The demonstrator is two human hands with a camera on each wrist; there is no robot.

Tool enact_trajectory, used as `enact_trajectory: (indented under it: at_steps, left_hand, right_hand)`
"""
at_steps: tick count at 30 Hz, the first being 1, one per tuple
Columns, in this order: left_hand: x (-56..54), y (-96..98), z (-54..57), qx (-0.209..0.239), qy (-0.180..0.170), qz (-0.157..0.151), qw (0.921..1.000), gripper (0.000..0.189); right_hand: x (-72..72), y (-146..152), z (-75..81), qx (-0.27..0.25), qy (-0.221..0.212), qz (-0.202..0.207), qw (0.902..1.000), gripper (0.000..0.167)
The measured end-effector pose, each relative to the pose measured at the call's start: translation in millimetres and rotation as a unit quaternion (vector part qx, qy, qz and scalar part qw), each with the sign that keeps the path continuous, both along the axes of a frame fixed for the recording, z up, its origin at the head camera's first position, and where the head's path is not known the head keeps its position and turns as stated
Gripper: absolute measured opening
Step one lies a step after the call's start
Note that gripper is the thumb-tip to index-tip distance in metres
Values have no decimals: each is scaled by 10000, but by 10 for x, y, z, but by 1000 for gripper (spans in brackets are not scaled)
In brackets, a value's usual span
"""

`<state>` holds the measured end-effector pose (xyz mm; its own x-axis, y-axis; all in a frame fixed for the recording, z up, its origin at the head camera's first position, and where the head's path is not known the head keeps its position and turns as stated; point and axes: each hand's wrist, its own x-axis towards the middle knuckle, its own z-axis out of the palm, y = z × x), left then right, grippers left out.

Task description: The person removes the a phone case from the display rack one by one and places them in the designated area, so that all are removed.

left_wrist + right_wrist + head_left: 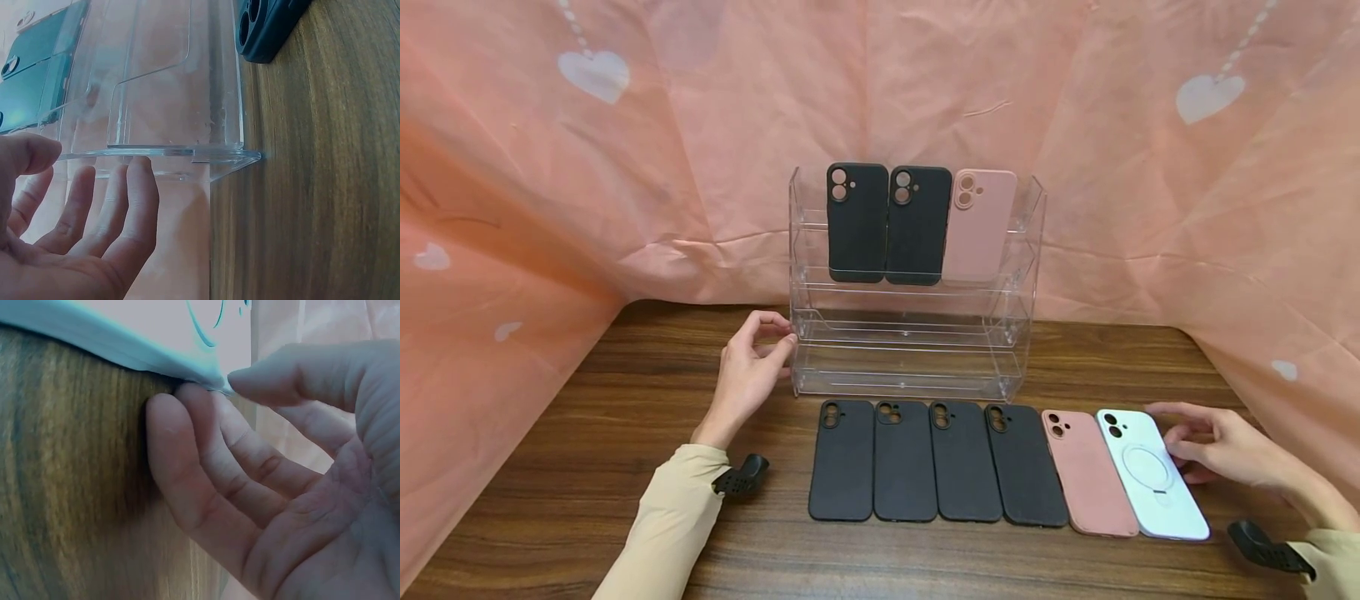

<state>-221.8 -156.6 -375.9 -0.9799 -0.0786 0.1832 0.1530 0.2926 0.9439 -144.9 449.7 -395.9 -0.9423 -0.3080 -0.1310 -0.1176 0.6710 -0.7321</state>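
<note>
A clear tiered display rack (910, 340) stands at the back of the table. On its upper tier lean two black phone cases (857, 225) and a pink phone case (981, 229). My left hand (751, 358) is at the rack's left side, fingers curved; in the left wrist view the fingertips (140, 169) touch the side panel. In front of the rack lies a row of several black phone cases (904, 467), a pink one (1090, 475) and a white phone case with a ring (1180, 500). My right hand (1228, 446) pinches the white case's right edge.
Brown wooden table (625, 467) runs beneath everything. A pink cloth with white hearts (715, 150) hangs behind and along both sides. A black band (743, 475) sits on the left wrist, another (1266, 550) on the right.
</note>
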Motion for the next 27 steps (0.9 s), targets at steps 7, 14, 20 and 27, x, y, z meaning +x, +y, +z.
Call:
enact_trajectory:
  at_steps: [7,14,20,27]
  left_hand:
    - [-2,5,10,10,37,8,10000,22]
    - [-7,2,-6,-43,39,14,10000,22]
    - [-8,4,-5,-11,55,1,10000,22]
    - [-12,-1,-14,-13,64,-7,10000,22]
  right_hand:
    - [-35,-36,41,553,-99,12,9984,44]
    - [-60,-15,54,302,-140,300,9990,54]
    - [-75,-8,53,290,-114,433,9986,50]
    - [-87,-38,72,332,-123,615,9975,53]
